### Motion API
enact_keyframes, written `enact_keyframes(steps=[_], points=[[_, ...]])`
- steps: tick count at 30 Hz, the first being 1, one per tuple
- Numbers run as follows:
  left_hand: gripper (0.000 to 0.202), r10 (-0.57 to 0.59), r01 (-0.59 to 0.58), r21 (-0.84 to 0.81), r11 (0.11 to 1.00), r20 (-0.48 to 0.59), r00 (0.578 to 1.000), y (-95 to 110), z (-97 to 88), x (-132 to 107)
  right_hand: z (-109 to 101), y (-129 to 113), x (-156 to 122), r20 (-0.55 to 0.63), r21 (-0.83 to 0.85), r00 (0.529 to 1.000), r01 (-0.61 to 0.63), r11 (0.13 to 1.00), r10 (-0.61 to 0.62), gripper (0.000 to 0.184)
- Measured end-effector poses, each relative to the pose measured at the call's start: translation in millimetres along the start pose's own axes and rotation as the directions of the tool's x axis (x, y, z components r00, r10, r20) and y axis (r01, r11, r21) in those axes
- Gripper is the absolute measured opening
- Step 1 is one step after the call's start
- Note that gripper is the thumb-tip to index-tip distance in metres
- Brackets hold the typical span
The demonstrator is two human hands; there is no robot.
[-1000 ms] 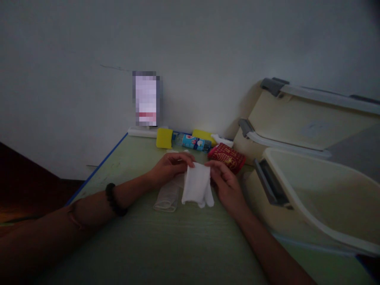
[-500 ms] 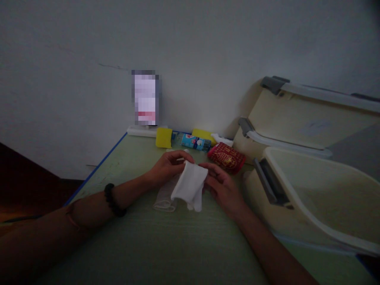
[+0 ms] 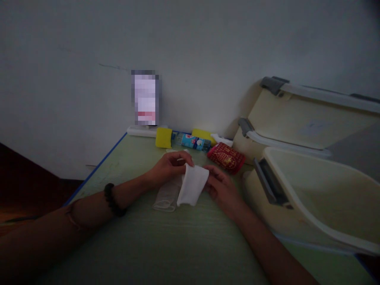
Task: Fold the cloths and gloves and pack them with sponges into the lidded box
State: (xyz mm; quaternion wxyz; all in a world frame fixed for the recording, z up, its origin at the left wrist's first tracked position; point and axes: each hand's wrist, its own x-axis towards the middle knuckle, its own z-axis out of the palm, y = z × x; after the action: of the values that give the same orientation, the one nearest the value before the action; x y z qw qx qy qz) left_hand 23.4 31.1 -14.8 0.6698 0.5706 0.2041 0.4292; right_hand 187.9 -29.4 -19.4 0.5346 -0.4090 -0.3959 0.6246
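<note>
A white cloth glove [image 3: 192, 185] is pinched by its upper corners between my two hands, its fabric hanging down toward the table. My left hand [image 3: 169, 168] grips the left corner with thumb and fingertips. On the right corner, the fingers of my right hand [image 3: 222, 188] are closed, partly behind the cloth. A second whitish glove [image 3: 165, 200] lies on the table beneath my left hand, which hides its middle part.
Along the wall lie a yellow sponge [image 3: 164, 137], a plastic bottle [image 3: 192, 141], another yellow piece [image 3: 204, 135] and a red patterned pouch [image 3: 227, 157]. A lit, blurred screen [image 3: 145, 99] stands at the back left. On the right is an open cream bin [image 3: 264, 221] with its lid [image 3: 308, 118] raised.
The held glove's loose part now hangs straighter, and the finger-like ends seen below it are out of sight. My right hand has lowered very slightly.
</note>
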Motion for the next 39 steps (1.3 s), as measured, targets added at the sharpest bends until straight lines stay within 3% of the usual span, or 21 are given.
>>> enact_keyframes(steps=[6, 10, 13, 18, 24, 28, 31, 36, 39], points=[[0.006, 0.078, -0.078, 0.006, 0.997, -0.035, 0.996, -1, -1.5, 1, 3, -5, 1, 0.035, 0.137, 0.997, -0.071, 0.988, 0.067, 0.023], [0.005, 0.077, -0.078, -0.003, 0.997, -0.055, 0.995, -1, -1.8, 1, 1, -3, 0, 0.067, -0.022, 0.998, -0.014, 1.0, 0.016, 0.023], [0.011, 0.021, -0.021, -0.064, 0.998, -0.004, 1.0, 1, -1.4, 1, -3, 1, 0, 0.04, -0.174, 0.999, 0.013, 0.985, -0.006, 0.021], [0.025, -0.101, 0.117, -0.244, 0.963, 0.077, 0.992, 3, 1.9, 3, -3, 0, 0, -0.045, -0.19, 0.998, 0.036, 0.981, -0.045, 0.022], [0.02, -0.182, 0.181, 0.053, 0.982, 0.017, 0.983, 6, 7.8, -2, 1, -4, -1, -0.065, -0.16, 0.993, 0.088, 0.983, -0.099, 0.02], [0.018, -0.163, 0.164, 0.045, 0.985, -0.027, 0.986, 7, 9.1, -2, 2, -4, -2, -0.055, -0.114, 0.993, 0.098, 0.989, -0.105, 0.02], [0.024, -0.146, 0.146, -0.005, 0.989, 0.001, 0.989, 6, 8.4, -1, 4, -6, -4, -0.093, -0.109, 0.991, 0.089, 0.99, -0.099, 0.021], [0.032, -0.235, 0.234, 0.025, 0.972, 0.047, 0.971, 5, 8.8, -2, 7, -11, -6, -0.186, -0.188, 0.97, 0.12, 0.975, -0.155, 0.021], [0.029, -0.267, 0.266, 0.034, 0.963, 0.024, 0.964, 6, 9.6, -3, 8, -14, -6, -0.169, -0.214, 0.97, 0.135, 0.967, -0.173, 0.02]])
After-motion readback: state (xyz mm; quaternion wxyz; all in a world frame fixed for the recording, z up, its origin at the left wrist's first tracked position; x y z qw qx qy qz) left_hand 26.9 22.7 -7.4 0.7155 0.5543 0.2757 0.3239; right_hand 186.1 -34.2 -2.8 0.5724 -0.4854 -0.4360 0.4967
